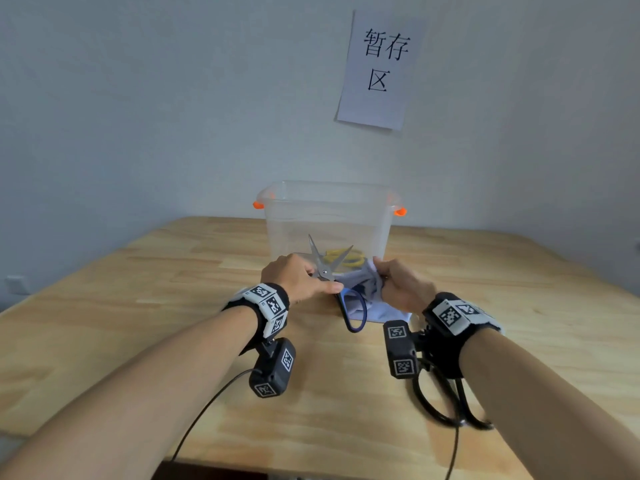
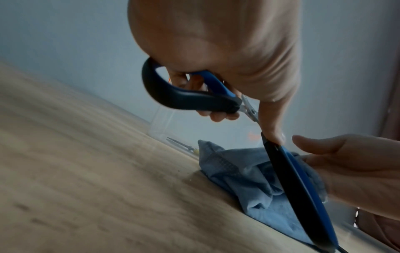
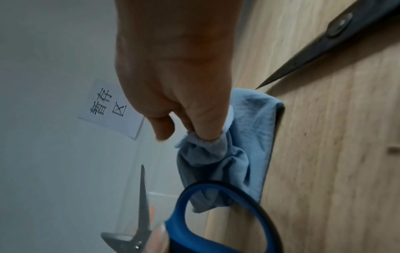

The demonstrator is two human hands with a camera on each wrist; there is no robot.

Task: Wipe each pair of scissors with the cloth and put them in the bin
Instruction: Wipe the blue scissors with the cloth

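- My left hand (image 1: pixel 299 277): fingers and thumb curled round the blue-handled scissors (image 1: pixel 332 271) near the pivot, holding them clear of the table (image 1: pixel 138 306), towards the middle of its far edge and just in front of the bin (image 1: pixel 329 216).
- Blue-handled scissors: plain metal blades spread wide and pointing up and away from me; one blue-and-black loop hangs down towards me over the cloth (image 1: pixel 367 296), the other is tucked inside my left hand, as the left wrist view shows.
- Cloth: pale blue, crumpled, its lower part lying on the table just right of the scissors; the upper part is gathered up.
- My right hand (image 1: pixel 403 284): closed on the bunched top of the cloth, pinching it between thumb and fingers beside the open blades.
- Bin: clear plastic with orange catches, standing near the far edge against the wall. Yellow-handled scissors (image 1: pixel 346 256) already lie in its bottom.
- Black scissors (image 1: pixel 446 403): lying on the table near the front edge, under my right wrist, closed, by the look of them not yet wiped.
- Step in hand, as I judge it: wiping the second pair. Next the cloth must go along each blade from pivot to tip, keeping my fingers behind the edges, then the pair goes over the rim into the bin.
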